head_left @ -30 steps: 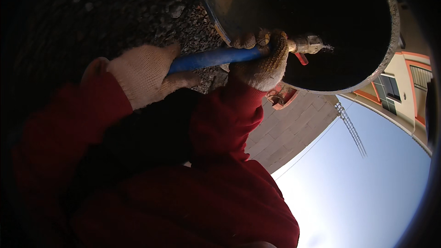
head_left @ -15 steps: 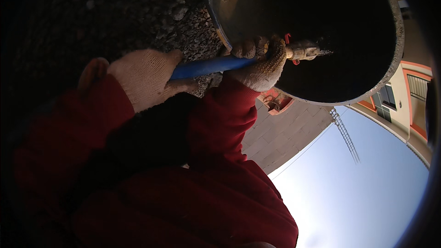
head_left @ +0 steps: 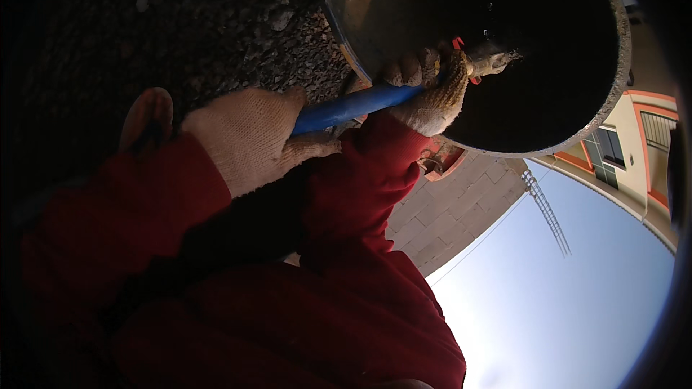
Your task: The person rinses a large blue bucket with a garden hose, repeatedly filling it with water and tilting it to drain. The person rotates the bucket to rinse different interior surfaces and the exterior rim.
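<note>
My left hand (head_left: pixel 249 140), in a knitted work glove and red sleeve, is closed around a blue hose (head_left: pixel 353 106). Farther along the hose, my right hand (head_left: pixel 432 97), in a dirty glove, grips it just behind a metal valve (head_left: pixel 494 65) with a red lever (head_left: pixel 458 44). The valve end points into a large round drum (head_left: pixel 622 54) whose inside is mostly dark. Fine droplets show around the valve's tip and above it. My right hand is over the drum's near rim, while my left stays outside it.
Dark gravel (head_left: pixel 238 43) covers the ground to the left of the drum. A reddish container (head_left: pixel 445 160) is partly hidden beside my right sleeve. Grey block paving or wall (head_left: pixel 447 209), a lattice mast (head_left: pixel 546 212) and a building (head_left: pixel 623 144) appear beyond.
Both hands and the hose have shifted a little to the right, the valve slightly up and deeper over the drum. More droplets show above the valve. Both grips stay closed.
</note>
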Demonstrator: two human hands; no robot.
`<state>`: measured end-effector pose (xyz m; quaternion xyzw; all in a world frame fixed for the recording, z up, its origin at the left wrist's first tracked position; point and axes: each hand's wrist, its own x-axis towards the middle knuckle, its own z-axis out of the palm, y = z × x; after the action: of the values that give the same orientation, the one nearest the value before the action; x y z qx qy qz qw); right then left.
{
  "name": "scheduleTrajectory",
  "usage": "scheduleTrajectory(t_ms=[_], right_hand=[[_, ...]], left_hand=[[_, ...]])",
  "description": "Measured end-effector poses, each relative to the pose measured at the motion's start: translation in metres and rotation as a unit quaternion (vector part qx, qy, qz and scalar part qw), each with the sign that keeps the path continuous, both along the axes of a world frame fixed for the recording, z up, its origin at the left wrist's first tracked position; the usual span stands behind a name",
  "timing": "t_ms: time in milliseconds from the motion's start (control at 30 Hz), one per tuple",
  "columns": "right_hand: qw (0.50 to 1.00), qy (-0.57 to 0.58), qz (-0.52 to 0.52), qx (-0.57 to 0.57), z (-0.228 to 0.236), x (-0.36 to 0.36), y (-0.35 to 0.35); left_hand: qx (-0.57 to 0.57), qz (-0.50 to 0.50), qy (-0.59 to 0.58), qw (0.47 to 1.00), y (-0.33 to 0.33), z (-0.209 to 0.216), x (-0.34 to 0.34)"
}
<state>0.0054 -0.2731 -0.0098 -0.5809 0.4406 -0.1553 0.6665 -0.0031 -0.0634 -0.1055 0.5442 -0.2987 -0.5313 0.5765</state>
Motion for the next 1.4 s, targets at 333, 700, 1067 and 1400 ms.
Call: scheduleTrajectory(t_ms=[333, 700, 1067, 1400], right_hand=[[0.998, -0.018, 0.044, -0.043, 0.004, 0.011, 0.017], [0.995, -0.029, -0.038, -0.084, -0.001, 0.028, 0.008], [0.998, -0.031, 0.051, 0.038, -0.008, 0.019, -0.014], [0.985, -0.012, 0.005, 0.172, -0.026, 0.008, -0.036]], left_hand=[[0.017, 0.012, 0.022, 1.000, -0.004, 0.001, 0.004], [0.005, 0.013, 0.057, 0.998, -0.001, 0.007, 0.026], [0.022, 0.055, 0.057, 0.997, -0.004, 0.011, 0.018], [-0.018, 0.010, 0.138, 0.990, 0.007, 0.025, 0.038]])
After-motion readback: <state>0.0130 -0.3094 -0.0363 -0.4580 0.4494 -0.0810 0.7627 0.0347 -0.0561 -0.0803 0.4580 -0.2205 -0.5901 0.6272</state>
